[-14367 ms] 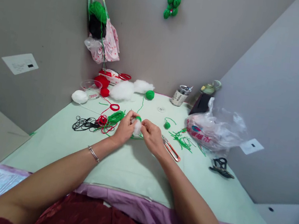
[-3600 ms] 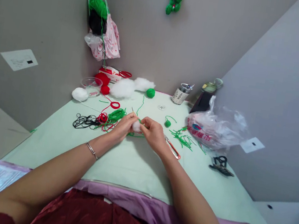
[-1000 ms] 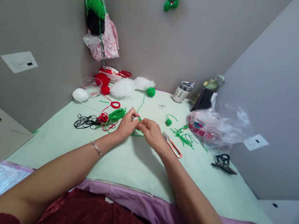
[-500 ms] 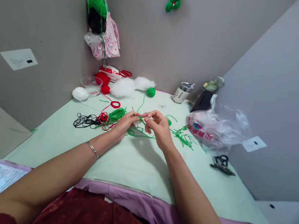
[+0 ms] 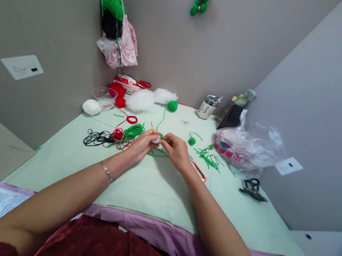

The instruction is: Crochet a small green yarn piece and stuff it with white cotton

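Observation:
My left hand (image 5: 143,146) is closed around a small green crochet piece (image 5: 161,137), with a white tuft of stuffing (image 5: 156,141) showing at it. My right hand (image 5: 176,151) meets it from the other side, thumb and fingertips pinched on the same piece. A thin crochet hook (image 5: 152,126) with a yellow part sticks up behind the left fingers; its lower end is hidden. Green yarn (image 5: 158,153) lies loosely beneath both hands. Beside the right wrist are an orange-handled cutting tool (image 5: 199,169), partly covered, and a small green ball (image 5: 191,141).
Left of the hands lie green yarn loops (image 5: 134,130), tangled black cord (image 5: 97,139) and red yarn (image 5: 118,134). White stuffing (image 5: 141,100) and a green yarn ball (image 5: 172,105) sit behind. Rightward are green yarn scraps (image 5: 209,158), a plastic bag (image 5: 248,145) and a black hair clip (image 5: 254,189).
My right hand has moved left and turned, bringing its fingertips against the green piece. White stuffing now shows between the hands, and the orange-handled tool has come into sight beside the right wrist.

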`<state>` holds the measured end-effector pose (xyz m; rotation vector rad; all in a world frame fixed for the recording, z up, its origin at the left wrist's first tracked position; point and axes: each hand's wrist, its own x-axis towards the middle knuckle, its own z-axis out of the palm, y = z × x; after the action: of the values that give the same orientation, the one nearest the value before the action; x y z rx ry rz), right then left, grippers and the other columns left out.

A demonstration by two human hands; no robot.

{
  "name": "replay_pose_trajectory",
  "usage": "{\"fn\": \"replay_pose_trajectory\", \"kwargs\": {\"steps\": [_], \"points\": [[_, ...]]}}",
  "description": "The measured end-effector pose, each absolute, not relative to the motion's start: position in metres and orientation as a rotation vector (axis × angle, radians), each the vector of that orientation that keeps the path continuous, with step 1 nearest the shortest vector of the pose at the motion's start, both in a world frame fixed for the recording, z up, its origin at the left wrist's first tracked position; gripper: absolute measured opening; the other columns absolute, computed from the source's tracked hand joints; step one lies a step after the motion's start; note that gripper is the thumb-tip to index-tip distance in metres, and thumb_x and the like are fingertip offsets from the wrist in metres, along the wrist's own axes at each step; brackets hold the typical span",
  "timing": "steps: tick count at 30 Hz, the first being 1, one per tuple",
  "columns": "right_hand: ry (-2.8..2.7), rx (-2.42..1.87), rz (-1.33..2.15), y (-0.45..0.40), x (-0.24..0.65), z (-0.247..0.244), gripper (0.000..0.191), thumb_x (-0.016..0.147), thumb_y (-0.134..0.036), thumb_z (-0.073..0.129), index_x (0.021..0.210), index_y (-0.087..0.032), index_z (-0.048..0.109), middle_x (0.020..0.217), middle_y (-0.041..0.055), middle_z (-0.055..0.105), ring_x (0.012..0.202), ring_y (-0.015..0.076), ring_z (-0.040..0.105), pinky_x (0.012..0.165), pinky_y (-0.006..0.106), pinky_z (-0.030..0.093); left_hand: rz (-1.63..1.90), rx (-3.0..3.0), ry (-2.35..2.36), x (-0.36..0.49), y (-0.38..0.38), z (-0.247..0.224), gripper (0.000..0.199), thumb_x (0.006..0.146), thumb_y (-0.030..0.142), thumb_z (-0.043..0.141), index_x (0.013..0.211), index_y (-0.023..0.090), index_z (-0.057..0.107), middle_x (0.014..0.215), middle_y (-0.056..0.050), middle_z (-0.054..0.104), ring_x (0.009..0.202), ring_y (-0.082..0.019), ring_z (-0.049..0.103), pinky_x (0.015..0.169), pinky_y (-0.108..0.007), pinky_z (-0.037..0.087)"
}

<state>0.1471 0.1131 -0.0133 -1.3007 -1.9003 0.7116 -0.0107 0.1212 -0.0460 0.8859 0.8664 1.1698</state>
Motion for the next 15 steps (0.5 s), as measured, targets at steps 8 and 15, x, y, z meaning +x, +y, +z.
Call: {"fn": "replay_pose_trajectory", "kwargs": {"steps": [8, 15], "points": [[-1.748, -1.399, 0.783, 0.119, 0.147, -0.019, 0.031, 0.08, -0.048, 0.065, 0.066, -0.022, 0.059, 0.054, -0.0058, 0.049, 0.054, 0.0121, 0.039, 0.054, 0.026, 0.029, 1.186, 0.817, 0.734, -0.005, 0.114, -0.039, 0.02, 0.099, 0.032, 0.069, 0.109, 0.014, 0.07, 0.11, -0.007, 0.071, 0.096, -0.019, 0.07, 0.086, -0.039, 0.062], [-1.679, -1.388, 0.83, 0.126, 0.16, -0.015, 0.033, 0.077, -0.051, 0.064, 0.062, -0.022, 0.057, 0.054, -0.0038, 0.051, 0.055, 0.0126, 0.039, 0.054, 0.027, 0.029, 1.149, 0.842, 0.671, -0.001, 0.106, -0.027, 0.009, 0.084, 0.014, 0.08, 0.085, 0.013, 0.071, 0.095, -0.006, 0.073, 0.091, -0.013, 0.071, 0.099, -0.031, 0.058]]}}
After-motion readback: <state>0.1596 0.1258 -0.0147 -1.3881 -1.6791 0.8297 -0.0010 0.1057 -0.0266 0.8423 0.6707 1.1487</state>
